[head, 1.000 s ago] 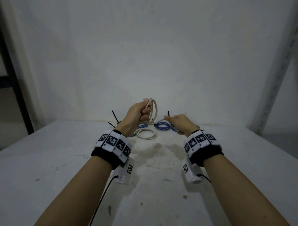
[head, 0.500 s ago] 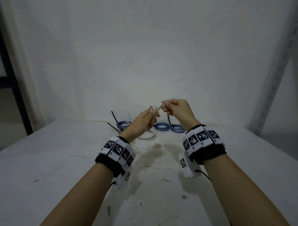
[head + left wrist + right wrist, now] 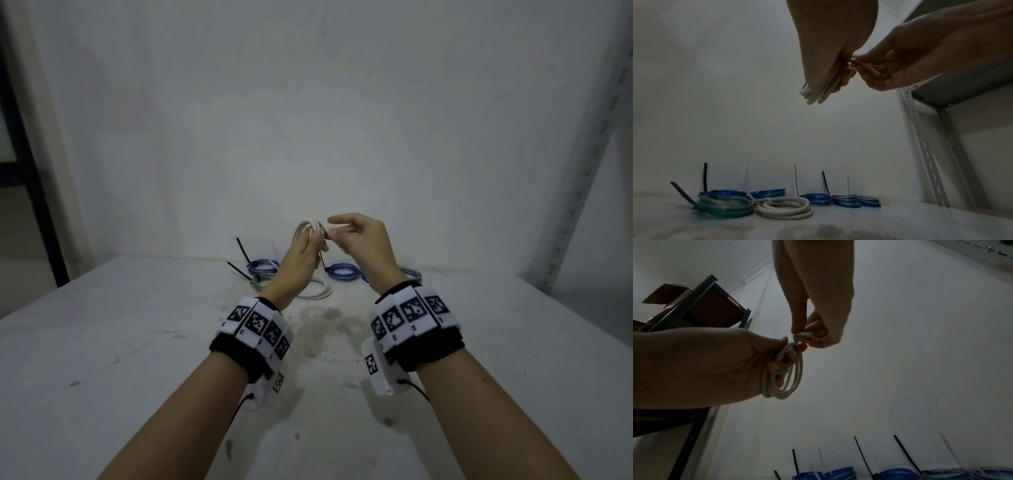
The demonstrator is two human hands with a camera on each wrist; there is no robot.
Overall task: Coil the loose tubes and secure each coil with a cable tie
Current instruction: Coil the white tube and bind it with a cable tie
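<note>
Left wrist view: our left hand grips the white coil above the worktop, at twelve o'clock; our right hand pinches its loose end. We should tuck it flush, keeping loops tight.

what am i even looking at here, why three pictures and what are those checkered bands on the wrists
A person is working with bare hands; the checkered bands carry small wrist cameras. The big picture comes from a head camera, the other two from each wrist, looking up along the fingers. The left hand grips a white tube coil in the air, and the right hand pinches its loose end. On the table, by the wall, lie finished coils: blue coils, a green coil and a white coil, with cable tie tails sticking up.
</note>
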